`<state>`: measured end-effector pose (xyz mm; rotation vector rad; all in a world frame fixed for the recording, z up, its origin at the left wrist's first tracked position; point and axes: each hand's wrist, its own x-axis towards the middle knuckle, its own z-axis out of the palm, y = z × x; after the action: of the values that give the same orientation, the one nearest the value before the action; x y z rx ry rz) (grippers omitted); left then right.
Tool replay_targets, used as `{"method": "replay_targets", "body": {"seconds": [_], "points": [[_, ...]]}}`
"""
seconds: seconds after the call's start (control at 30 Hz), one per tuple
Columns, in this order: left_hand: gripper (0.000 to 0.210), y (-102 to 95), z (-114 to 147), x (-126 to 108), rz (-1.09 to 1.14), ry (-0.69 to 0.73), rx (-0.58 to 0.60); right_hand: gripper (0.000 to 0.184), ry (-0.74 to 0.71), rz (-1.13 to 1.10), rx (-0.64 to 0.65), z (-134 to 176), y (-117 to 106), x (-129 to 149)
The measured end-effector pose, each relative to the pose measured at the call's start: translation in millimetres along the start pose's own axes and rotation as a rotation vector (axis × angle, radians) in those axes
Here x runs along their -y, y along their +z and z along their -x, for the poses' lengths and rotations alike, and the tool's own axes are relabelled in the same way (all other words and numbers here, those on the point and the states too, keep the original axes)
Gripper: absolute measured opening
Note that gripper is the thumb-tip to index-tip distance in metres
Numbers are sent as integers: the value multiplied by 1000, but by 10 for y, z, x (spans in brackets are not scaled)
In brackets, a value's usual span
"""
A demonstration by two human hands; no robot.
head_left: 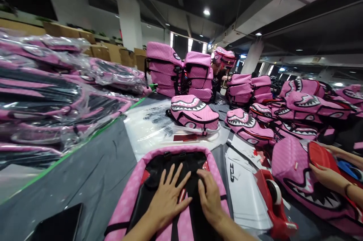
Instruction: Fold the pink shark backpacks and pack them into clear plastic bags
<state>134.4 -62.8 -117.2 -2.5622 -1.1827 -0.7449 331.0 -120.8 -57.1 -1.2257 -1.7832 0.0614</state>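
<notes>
A pink backpack lies right in front of me with its black padded back side up. Pink straps run down its middle. My left hand presses flat on the black panel, fingers spread. On the right part of the same panel rests my right hand, its fingers bent and the thumb apart, with nothing visible in its grasp. Just beyond, another pink backpack with a shark-mouth print lies on clear plastic bags.
Plastic-wrapped backpacks are piled at left. A phone lies near left; a red tape dispenser and white bags at right. Another person's hands hold a red piece at a pink backpack. Stacked backpacks stand behind.
</notes>
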Motion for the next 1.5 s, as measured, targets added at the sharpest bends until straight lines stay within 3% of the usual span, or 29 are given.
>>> {"method": "replay_targets", "body": {"seconds": [0.1, 0.17, 0.27, 0.33, 0.4, 0.47, 0.53, 0.63, 0.8, 0.97, 1.13, 1.37, 1.5], "points": [[84, 56, 73, -43, -10, -10, -20, 23, -88, -75, 48, -864, 73, 103], [90, 33, 70, -65, -36, -18, -45, 21, -69, -44, 293, -1498, 372, 160], [105, 25, 45, -53, -109, 3, -121, 15, 12, 124, 698, -2243, 1055, 140], [106, 56, 33, -17, -176, 47, -191, 12, 45, 215, 791, -2529, 1488, 23], [96, 108, 24, 23, -234, 77, -249, 20, 72, 297, 796, -2662, 1802, -169], [83, 170, 18, 53, -271, 79, -275, 33, 85, 384, 793, -2693, 1991, -390], [77, 228, 16, 63, -292, 71, -283, 34, 74, 441, 810, -2672, 2095, -577], [74, 287, 19, 44, -298, 55, -290, 12, 36, 489, 837, -2630, 2177, -708], [69, 302, 17, 3, -271, 11, -295, 30, -25, 564, 782, -2680, 2156, -597], [67, 253, -5, 20, -258, 34, -323, 21, -70, 626, 959, -2789, 2057, -390], [69, 274, 2, 22, -242, 18, -295, 20, -121, 687, 975, -2772, 2135, -254], [74, 268, 10, 11, -200, 4, -308, 16, 41, 706, 1220, -2891, 2015, -324], [76, 182, -2, 8, -166, 16, -287, 28, -25, 705, 1034, -2852, 1947, -273]]}}
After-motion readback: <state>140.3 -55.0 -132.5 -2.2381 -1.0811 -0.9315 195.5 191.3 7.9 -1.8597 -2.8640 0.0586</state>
